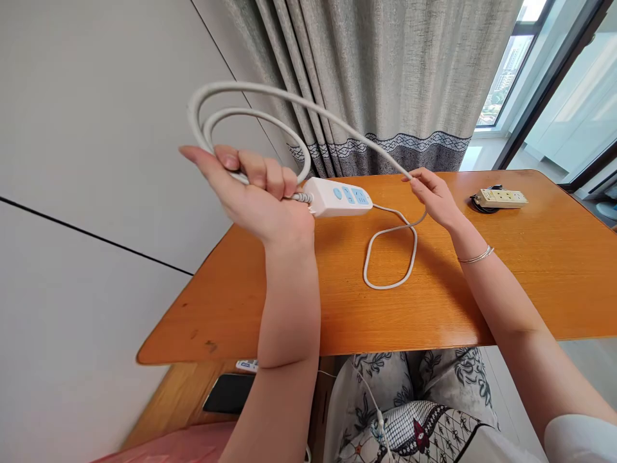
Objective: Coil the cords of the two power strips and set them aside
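My left hand [263, 199] is raised above the left part of the table, its fingers wrapped round a white power cord [308, 103] and its thumb stretched out. Loops of that cord arch above the hand. Beside the little finger, the ribbed end of the cord enters a white power strip [330, 197] with blue markings. My right hand [434, 196] pinches the same cord between thumb and fingers, further right. From there the slack drops and lies in a loop on the tabletop. The plug end cannot be made out.
The orange wooden table [289, 315] has a beige power strip [501, 198] with a black cord at its right. A black phone [229, 393] lies on a lower wooden surface at left. A grey curtain [385, 77] hangs behind, and a white wall [96, 128] stands left.
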Available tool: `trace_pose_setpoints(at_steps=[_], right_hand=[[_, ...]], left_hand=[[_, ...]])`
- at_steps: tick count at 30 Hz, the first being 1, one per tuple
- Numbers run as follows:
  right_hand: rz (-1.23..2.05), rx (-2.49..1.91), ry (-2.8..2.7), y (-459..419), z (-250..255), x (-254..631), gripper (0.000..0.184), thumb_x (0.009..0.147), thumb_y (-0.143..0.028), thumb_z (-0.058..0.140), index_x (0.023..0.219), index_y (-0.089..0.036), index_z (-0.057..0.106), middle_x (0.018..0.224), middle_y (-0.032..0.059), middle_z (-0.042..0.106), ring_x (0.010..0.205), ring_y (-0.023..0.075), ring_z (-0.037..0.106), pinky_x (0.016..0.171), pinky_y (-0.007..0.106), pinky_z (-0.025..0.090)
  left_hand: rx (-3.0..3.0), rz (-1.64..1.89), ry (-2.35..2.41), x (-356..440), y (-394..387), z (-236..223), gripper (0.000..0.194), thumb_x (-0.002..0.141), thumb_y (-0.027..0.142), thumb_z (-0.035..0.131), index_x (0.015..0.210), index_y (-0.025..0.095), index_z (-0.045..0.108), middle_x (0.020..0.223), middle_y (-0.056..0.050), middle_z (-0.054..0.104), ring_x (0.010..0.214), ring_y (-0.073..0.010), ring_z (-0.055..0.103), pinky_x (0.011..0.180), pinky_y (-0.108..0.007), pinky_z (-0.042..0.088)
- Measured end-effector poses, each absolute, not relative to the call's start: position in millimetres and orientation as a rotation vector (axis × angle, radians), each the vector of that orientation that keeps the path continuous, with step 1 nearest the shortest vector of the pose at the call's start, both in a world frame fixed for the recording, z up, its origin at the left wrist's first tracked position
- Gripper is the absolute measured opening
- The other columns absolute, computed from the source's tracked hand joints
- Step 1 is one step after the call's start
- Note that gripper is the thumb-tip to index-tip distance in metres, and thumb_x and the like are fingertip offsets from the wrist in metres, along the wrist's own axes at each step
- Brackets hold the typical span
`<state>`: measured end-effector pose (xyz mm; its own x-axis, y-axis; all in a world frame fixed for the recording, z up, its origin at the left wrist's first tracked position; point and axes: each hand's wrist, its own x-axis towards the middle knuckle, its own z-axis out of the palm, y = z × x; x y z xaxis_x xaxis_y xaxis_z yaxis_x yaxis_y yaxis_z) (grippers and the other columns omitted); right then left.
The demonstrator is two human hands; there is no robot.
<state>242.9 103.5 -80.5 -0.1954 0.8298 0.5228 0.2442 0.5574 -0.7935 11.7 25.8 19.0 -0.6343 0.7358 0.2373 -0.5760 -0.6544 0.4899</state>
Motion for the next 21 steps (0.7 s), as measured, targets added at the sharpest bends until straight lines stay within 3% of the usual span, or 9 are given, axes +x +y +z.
trace_pose_setpoints(at_steps=[3, 9, 14, 21], right_hand=[[0.445, -0.974, -1.753, 93.3, -72.3, 239.5, 0.047, 0.098, -0.06, 0.052, 0.101, -0.019, 0.075, 0.075, 0.0011, 0.056, 0.069, 0.0158, 0.045, 0.067, 0.03, 0.037], [0.211, -1.296, -2.017, 76.8, -61.1, 229.8, 0.037, 0.1, -0.033, 0.049, 0.107, -0.016, 0.08, 0.088, 0.0074, 0.074, 0.077, 0.0203, 0.059, 0.072, 0.031, 0.037], [0.092, -1.492, -2.232, 58.4, -49.2, 216.5, 0.038, 0.103, -0.032, 0.045, 0.097, -0.018, 0.08, 0.087, 0.0095, 0.076, 0.075, 0.0216, 0.06, 0.064, 0.031, 0.029], [-0.031, -1.563, -2.403, 31.2, -33.7, 199.3, 0.036, 0.104, -0.032, 0.047, 0.113, -0.022, 0.08, 0.099, 0.011, 0.079, 0.079, 0.0233, 0.066, 0.06, 0.033, 0.025]], left_hand=[[0.599, 2.279, 0.542, 12.3, 29.1, 16.5, 0.048, 0.113, 0.047, 0.03, 0.072, 0.022, 0.027, 0.058, 0.008, 0.012, 0.043, -0.0059, 0.013, 0.046, -0.029, 0.013], [0.68, 2.215, 0.54, 15.4, 23.9, 17.8, 0.046, 0.114, 0.046, 0.021, 0.074, 0.022, 0.023, 0.06, 0.007, 0.008, 0.045, -0.007, 0.008, 0.049, -0.03, 0.012], [0.691, 2.19, 0.539, 17.1, 28.4, 15.8, 0.048, 0.112, 0.054, 0.022, 0.076, 0.022, 0.022, 0.061, 0.007, 0.007, 0.048, -0.0076, 0.006, 0.05, -0.029, 0.011], [0.797, 2.241, 0.563, 24.4, 30.6, 12.1, 0.05, 0.113, 0.051, 0.016, 0.073, 0.022, 0.024, 0.06, 0.007, 0.01, 0.049, -0.0088, 0.006, 0.051, -0.029, 0.011]])
